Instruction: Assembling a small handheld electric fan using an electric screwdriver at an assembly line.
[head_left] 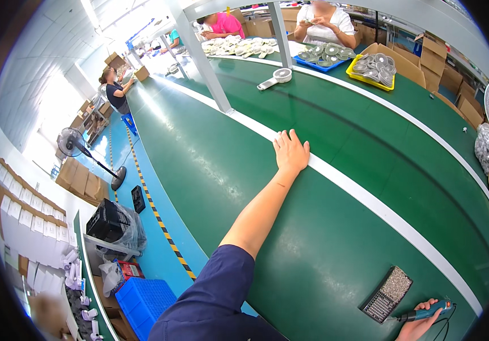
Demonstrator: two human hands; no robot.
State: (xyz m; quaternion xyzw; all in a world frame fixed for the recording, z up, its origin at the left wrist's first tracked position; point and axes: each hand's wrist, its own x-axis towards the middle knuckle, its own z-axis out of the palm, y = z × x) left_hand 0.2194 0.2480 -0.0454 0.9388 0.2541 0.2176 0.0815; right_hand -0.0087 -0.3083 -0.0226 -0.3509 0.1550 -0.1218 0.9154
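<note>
My left arm reaches out across the green bench. My left hand [291,152] is open and lies flat on the white rail [346,184] along the bench, with nothing in it. At the lower right my right hand [423,325] is closed round a teal and black electric screwdriver [429,311], whose tip points left. Just beyond that tip sits a black tray [374,307], holding many small metal screws [396,284]. Past my left hand, on the green conveyor belt, lies a white handheld fan [275,78] with a round grille.
A grey post [202,57] rises from the rail. Across the belt stand a blue tray [321,63] and a yellow tray [370,79] of round grey parts, near a co-worker in white [335,25]. To the left are a floor fan [94,150] and a blue crate [145,301].
</note>
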